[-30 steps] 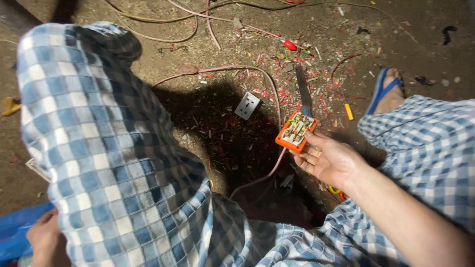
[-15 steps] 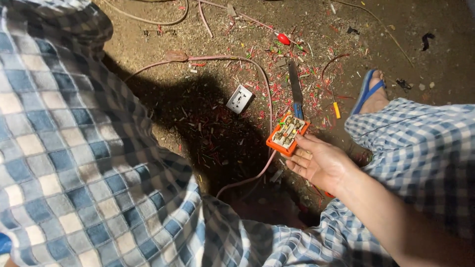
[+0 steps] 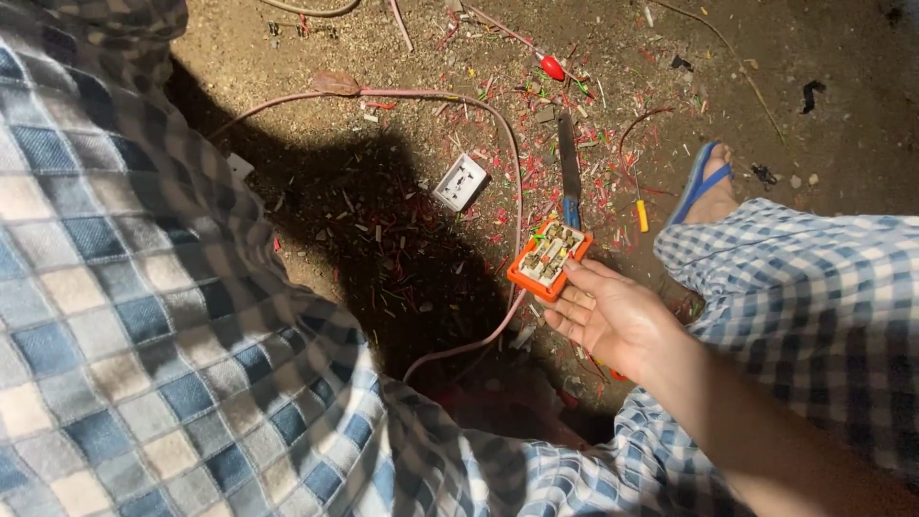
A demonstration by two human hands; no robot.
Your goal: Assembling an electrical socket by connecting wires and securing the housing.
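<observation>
My right hand (image 3: 611, 316) holds an orange socket box (image 3: 547, 259) at its near edge, just above the dirt floor. The box lies open side up, with pale metal contacts and wiring showing inside. A pinkish cable (image 3: 459, 101) runs from under the box in a loop across the ground. My left hand is out of view behind my checked lungi (image 3: 144, 316).
A white socket plate (image 3: 460, 182) lies left of the box. A knife with a blue handle (image 3: 569, 172) lies just beyond it, a small yellow tool (image 3: 641, 215) to the right. My foot in a blue sandal (image 3: 704, 182) rests nearby. Red wire scraps litter the ground.
The view has swung down and left, so my left hand has dropped out of sight. My right hand keeps the orange box in about the same spot.
</observation>
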